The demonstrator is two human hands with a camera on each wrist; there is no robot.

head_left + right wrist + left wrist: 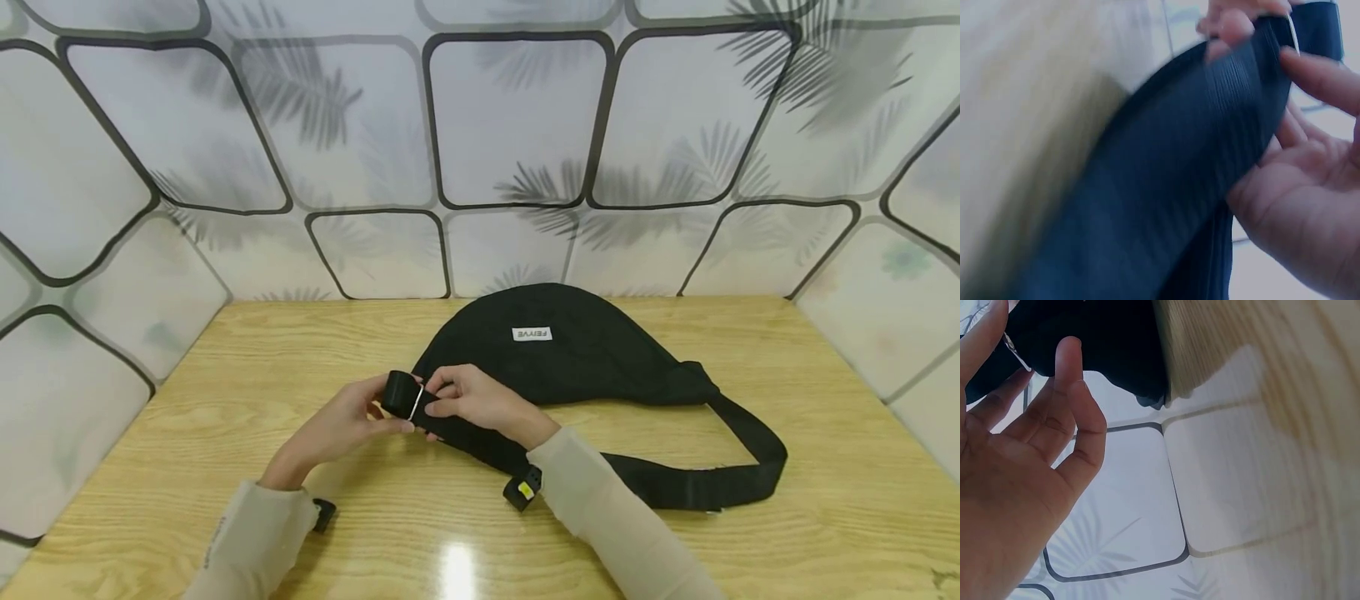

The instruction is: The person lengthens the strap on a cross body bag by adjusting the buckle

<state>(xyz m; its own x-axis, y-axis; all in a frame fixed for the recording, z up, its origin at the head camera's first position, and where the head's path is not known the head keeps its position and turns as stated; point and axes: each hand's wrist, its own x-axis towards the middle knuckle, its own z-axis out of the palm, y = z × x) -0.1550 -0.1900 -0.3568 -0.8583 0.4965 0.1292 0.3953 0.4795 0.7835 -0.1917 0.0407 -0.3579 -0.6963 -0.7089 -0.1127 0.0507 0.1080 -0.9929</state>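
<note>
A black waist bag with a small white label lies on the table, its curved edge toward the back. Its wide webbing strap runs along the front, and a rolled or folded end stands up past a thin metal buckle. My left hand holds the strap at the buckle between thumb and fingers. On the other side of the buckle, my right hand pinches the strap. The right wrist view shows the ribbed webbing close up beside the right palm. Some fingertips are hidden behind the strap.
The strap's far loop spreads over the wooden table at the right. A patterned cloth backdrop rises behind the table and at both sides. Small black devices sit at the left wrist and right wrist.
</note>
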